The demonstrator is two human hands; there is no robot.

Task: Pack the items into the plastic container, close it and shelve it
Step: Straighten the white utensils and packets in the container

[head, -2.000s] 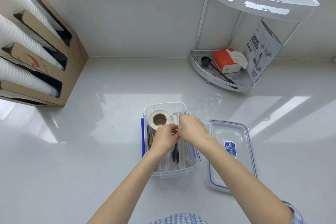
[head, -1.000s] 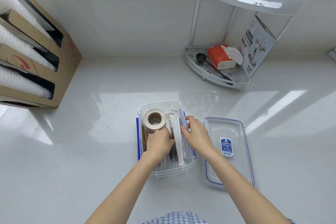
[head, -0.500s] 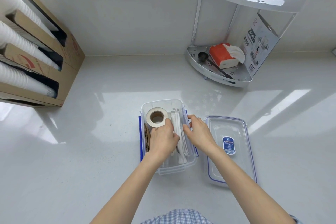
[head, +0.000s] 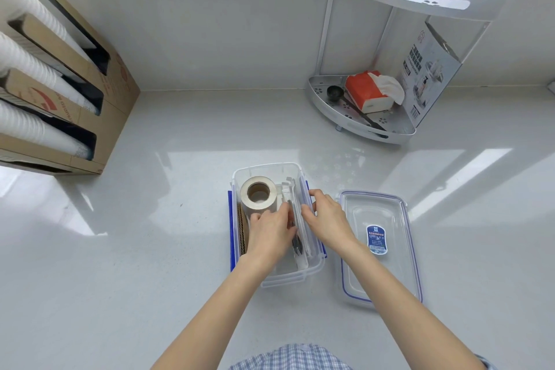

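A clear plastic container with blue latches stands on the counter in front of me. Inside it a roll of tape stands at the far left, brown cardboard pieces line the left wall, and wrapped cutlery packets stand upright in the middle. My left hand is inside the container, pressing on the packets beside the roll. My right hand rests on the container's right rim with its fingers curled over the edge. The clear lid with a blue label lies flat just to the right.
A white two-tier corner rack stands at the back right, holding an orange tissue pack, a black scoop and a printed box. A cardboard dispenser with stacked white cups sits at the left.
Both hands drew apart from the middle of the container: the right moved to the right rim, the left sank among the packets. The camera shifted slightly.
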